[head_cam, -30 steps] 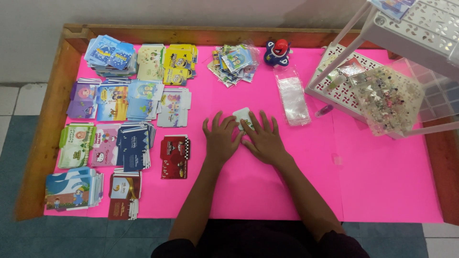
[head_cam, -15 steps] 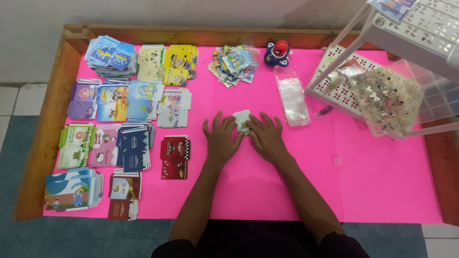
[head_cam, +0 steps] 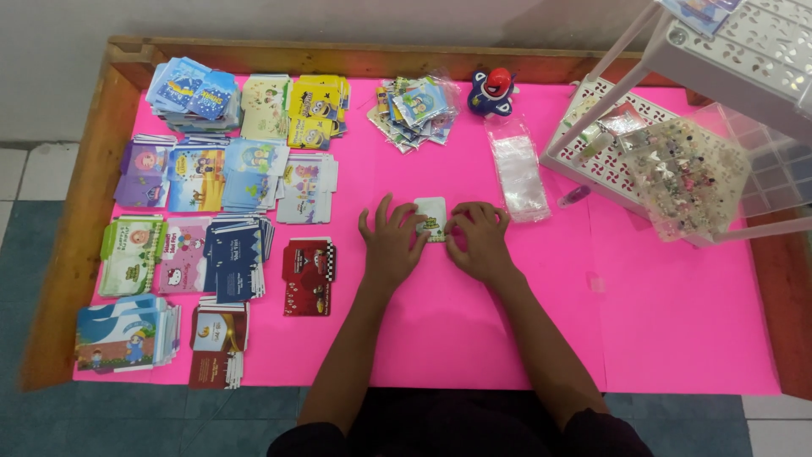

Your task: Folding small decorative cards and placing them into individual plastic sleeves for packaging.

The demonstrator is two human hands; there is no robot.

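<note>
A small white printed card envelope [head_cam: 432,216] lies on the pink table cover [head_cam: 660,322], between my two hands. My left hand [head_cam: 391,241] rests flat with fingers spread, its fingertips touching the envelope's left edge. My right hand [head_cam: 480,239] has its fingers curled on the envelope's right edge, pressing it against the table. Part of the envelope is hidden under the fingers.
Several stacks of colourful printed envelopes [head_cam: 211,178] fill the left half. A loose pile of small packets [head_cam: 414,110], a blue and red toy [head_cam: 493,91] and clear plastic sleeves [head_cam: 518,165] lie beyond my hands. A white rack [head_cam: 609,161] with a bag of trinkets [head_cam: 689,178] stands right.
My hands have shifted slightly apart on the envelope, so more of it shows between them. My right hand's fingers have curled in.
</note>
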